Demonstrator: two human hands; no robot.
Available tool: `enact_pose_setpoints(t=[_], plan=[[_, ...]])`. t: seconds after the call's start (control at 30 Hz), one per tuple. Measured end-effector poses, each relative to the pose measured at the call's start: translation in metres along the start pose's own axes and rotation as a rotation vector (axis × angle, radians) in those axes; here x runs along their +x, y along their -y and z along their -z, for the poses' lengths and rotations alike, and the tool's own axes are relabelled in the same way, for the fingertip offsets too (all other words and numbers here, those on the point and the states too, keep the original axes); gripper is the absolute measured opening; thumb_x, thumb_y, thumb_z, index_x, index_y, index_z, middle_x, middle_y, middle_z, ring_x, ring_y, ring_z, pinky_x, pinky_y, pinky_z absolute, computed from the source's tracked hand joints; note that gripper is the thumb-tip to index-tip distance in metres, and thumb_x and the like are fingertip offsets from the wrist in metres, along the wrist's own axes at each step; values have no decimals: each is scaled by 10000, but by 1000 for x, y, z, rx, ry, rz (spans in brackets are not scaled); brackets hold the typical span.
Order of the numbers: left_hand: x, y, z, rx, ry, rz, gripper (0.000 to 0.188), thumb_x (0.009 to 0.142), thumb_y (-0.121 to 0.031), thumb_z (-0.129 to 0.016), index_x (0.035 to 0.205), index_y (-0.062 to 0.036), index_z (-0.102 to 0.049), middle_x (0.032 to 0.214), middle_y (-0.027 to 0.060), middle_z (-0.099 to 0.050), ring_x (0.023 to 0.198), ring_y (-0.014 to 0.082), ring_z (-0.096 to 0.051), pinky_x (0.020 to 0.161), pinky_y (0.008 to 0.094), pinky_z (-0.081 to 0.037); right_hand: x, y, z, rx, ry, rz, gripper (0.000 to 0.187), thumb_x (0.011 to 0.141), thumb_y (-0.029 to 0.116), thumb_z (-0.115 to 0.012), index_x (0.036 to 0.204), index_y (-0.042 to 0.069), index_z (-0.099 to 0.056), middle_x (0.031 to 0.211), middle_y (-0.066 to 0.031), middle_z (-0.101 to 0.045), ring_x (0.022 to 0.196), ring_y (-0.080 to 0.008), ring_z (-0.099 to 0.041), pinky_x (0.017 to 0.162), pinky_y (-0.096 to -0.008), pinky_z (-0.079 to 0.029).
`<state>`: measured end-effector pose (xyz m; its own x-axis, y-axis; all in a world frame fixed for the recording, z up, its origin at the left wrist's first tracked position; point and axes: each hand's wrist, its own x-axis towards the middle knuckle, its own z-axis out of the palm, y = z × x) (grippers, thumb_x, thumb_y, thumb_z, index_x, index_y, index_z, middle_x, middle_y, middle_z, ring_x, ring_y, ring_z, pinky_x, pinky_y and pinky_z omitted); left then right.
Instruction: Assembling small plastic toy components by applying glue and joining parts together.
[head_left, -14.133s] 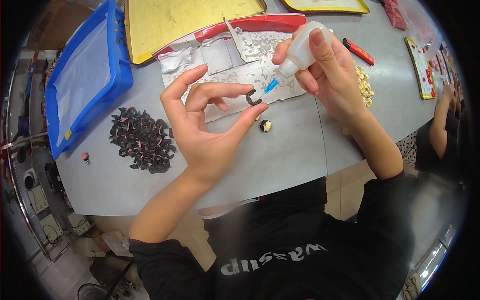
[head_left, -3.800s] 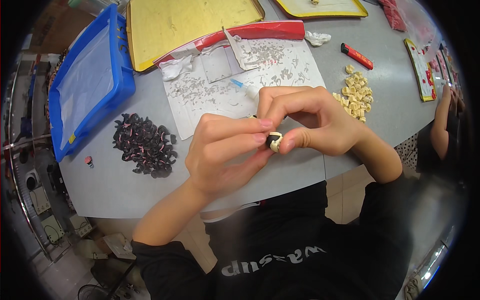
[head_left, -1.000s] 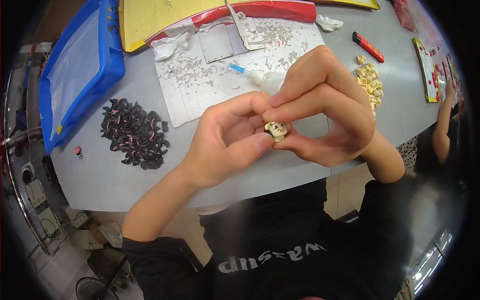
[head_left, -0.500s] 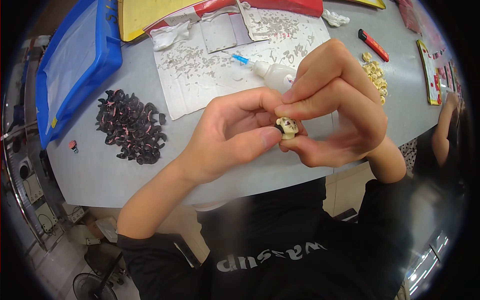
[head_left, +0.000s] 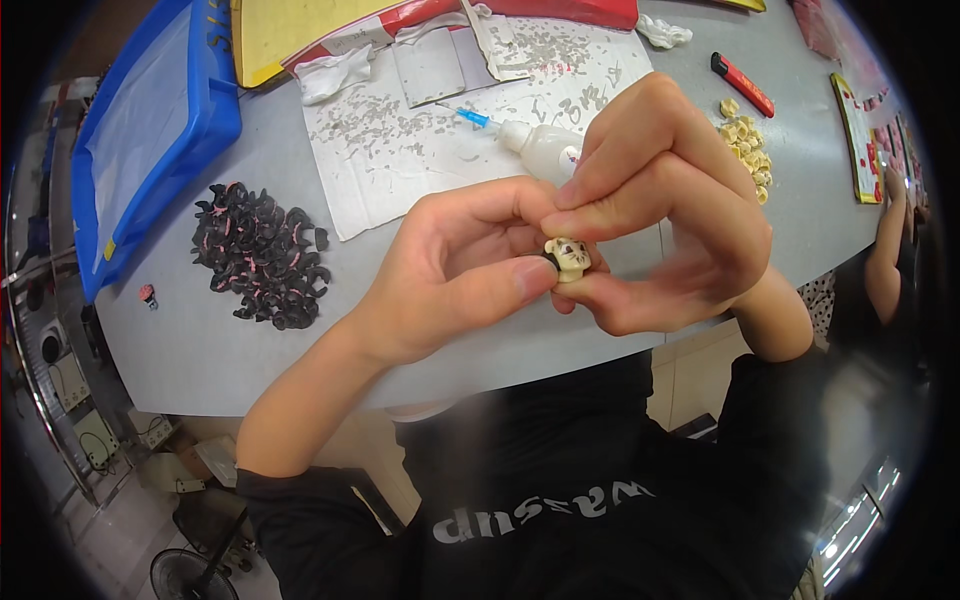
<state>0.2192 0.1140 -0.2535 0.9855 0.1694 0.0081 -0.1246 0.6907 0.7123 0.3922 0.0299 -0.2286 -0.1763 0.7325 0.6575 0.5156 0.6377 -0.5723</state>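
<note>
Left hand: the left hand (head_left: 450,270) is raised over the near edge of the grey table (head_left: 200,350), thumb and forefinger closed on a small cream-coloured figurine with a dark face (head_left: 567,258).
Right hand: the right hand (head_left: 670,210) meets it from the other side, its fingertips (head_left: 560,222) also pinching the figurine, the other fingers curled round.
Figurine: it sits between the fingertips of both hands, held above the table rather than on it; a dark part shows on its left side, too small to make out.
Glue bottle: a small white squeeze bottle with a blue nozzle (head_left: 535,148) lies on its side just behind the hands, on a white paper sheet speckled with grey scraps (head_left: 400,150).
Left of the hands: a heap of small black curved pieces with pink marks (head_left: 262,255) lies on the table, well apart from the hands.
Far left: a blue plastic tray (head_left: 150,120) stands at the table's edge.
Right of the hands: a small pile of cream-coloured pieces (head_left: 745,145) lies near a red and black pen-shaped tool (head_left: 742,85).
Far right: another person's arm (head_left: 885,250) rests by the table edge.
</note>
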Motion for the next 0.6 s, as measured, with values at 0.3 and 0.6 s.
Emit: enact_pose_setpoints(t=[0.3, 0.6], plan=[[-1, 1, 2, -3, -32, 3, 221, 819, -109, -549, 977, 41, -511, 886, 90, -561, 822, 134, -537, 736, 266, -445, -2, -2, -4, 7, -7, 24, 304, 567, 86, -784, 810, -22, -635, 833, -98, -548, 718, -193, -490, 594, -270, -412], [-2, -2, 1, -47, -50, 37, 162, 778, -39, -581, 905, 25, -505, 911, 87, -536, 862, 137, -535, 759, 273, -457, -2, 3, -5, -4, 29, 14, 263, 618, 98, -775, 821, -5, -642, 837, -82, -555, 721, -188, -506, 607, -273, -435]])
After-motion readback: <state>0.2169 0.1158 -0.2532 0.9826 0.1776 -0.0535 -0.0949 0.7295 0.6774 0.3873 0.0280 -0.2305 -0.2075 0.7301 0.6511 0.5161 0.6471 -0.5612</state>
